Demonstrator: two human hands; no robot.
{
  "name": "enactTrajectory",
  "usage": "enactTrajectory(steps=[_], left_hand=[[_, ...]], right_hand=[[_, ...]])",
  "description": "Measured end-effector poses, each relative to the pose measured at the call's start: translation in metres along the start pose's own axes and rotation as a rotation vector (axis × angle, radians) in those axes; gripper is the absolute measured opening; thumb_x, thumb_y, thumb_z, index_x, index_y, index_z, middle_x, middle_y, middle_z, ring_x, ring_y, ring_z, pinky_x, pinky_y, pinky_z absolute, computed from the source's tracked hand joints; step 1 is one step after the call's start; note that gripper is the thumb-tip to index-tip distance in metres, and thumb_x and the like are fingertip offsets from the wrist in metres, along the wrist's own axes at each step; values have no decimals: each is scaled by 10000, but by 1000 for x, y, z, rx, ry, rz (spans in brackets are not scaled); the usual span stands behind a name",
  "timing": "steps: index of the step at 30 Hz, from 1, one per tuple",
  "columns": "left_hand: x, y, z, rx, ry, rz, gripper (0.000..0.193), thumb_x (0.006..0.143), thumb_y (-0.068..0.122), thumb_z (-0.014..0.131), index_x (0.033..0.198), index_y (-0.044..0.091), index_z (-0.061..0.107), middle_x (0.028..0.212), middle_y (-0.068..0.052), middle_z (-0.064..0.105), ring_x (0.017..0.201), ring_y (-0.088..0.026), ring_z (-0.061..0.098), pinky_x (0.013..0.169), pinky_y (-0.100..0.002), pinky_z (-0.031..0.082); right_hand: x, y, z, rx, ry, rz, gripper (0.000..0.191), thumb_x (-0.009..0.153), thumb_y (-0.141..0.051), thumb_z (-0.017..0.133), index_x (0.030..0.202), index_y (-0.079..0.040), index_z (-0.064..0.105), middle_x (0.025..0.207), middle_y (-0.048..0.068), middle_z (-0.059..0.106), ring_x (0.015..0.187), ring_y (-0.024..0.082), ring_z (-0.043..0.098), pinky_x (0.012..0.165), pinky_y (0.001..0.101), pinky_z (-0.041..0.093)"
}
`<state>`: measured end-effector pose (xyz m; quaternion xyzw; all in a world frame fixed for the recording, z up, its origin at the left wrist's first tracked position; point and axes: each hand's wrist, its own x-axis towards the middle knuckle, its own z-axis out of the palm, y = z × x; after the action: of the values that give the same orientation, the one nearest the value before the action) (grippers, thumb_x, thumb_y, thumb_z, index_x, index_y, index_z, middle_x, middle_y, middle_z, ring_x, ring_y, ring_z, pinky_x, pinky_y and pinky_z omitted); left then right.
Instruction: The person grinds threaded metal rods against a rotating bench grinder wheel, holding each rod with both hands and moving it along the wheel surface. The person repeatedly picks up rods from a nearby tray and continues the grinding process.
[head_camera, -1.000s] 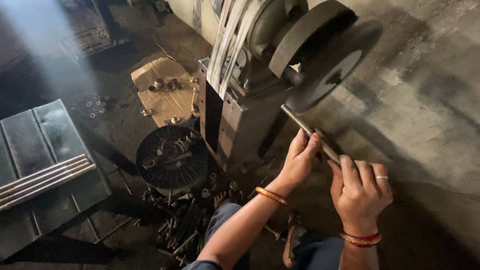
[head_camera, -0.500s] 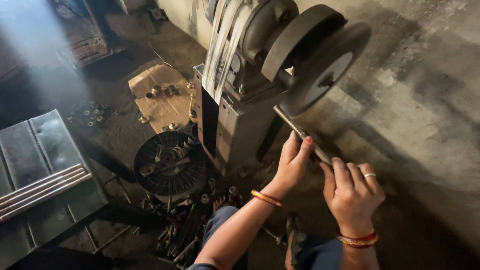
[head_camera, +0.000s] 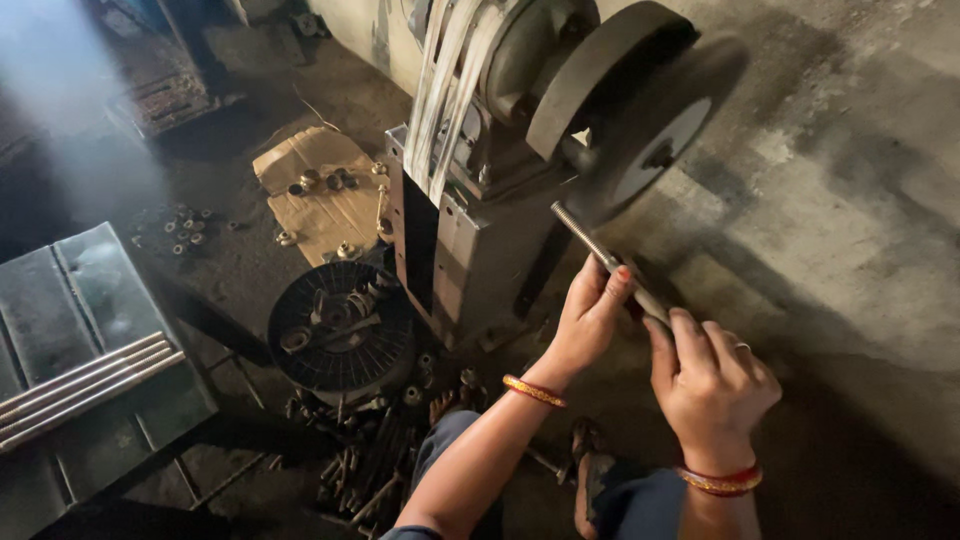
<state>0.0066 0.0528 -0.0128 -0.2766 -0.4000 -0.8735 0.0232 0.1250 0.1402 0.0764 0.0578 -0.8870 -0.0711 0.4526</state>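
left hand (head_camera: 590, 312): fingers are curling around the middle of the threaded rod (head_camera: 608, 263), thumb on top.
right hand (head_camera: 708, 378): is clasping the rod's lower end.
threaded rod: is slanting up, its tip sitting just beside the grinding wheel (head_camera: 655, 130).
round black basket (head_camera: 342, 330): is holding metal fittings.
cardboard sheet (head_camera: 322, 190): is carrying scattered nuts.
floor (head_camera: 850, 220): bolts are lying below the basket.

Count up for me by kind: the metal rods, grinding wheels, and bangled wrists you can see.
Long grey metal rods lying on the dark metal box at left: 3
Threaded metal rod held in both hands: 1
Dark round grinding wheels: 2
Wrists with orange bangles: 2
Total: 8
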Motion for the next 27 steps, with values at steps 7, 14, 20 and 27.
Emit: enactTrajectory(steps=[7,14,20,27], left_hand=[[-4,12,2,36,5,-44,239,1098,294,535,1119,56,521,896,40,540,787,-60,502,713,-230,448],[-3,13,7,113,-14,82,252,1137,312,530,1112,61,522,965,34,513,904,-56,462,823,-227,434],[-4,10,7,88,-11,30,243,1144,301,534,1099,62,526,949,30,510,874,-64,456,788,-231,425],[-6,1,5,30,-26,9,228,1125,295,541,1123,67,534,968,36,533,883,-65,477,792,-234,435]], right_hand=[[-5,5,6,6,-29,8,220,1012,-337,775,1043,-119,770,841,41,692,686,248,668,607,347,493],[-13,8,7,23,0,29,214,1029,-330,771,1061,-118,767,878,48,707,681,260,667,606,350,500],[-11,9,7,24,-14,18,212,1023,-331,776,1043,-120,763,859,44,702,694,270,667,616,367,493],[-11,8,3,25,-15,30,210,1027,-329,772,1048,-119,767,848,45,698,674,268,655,602,363,478]])
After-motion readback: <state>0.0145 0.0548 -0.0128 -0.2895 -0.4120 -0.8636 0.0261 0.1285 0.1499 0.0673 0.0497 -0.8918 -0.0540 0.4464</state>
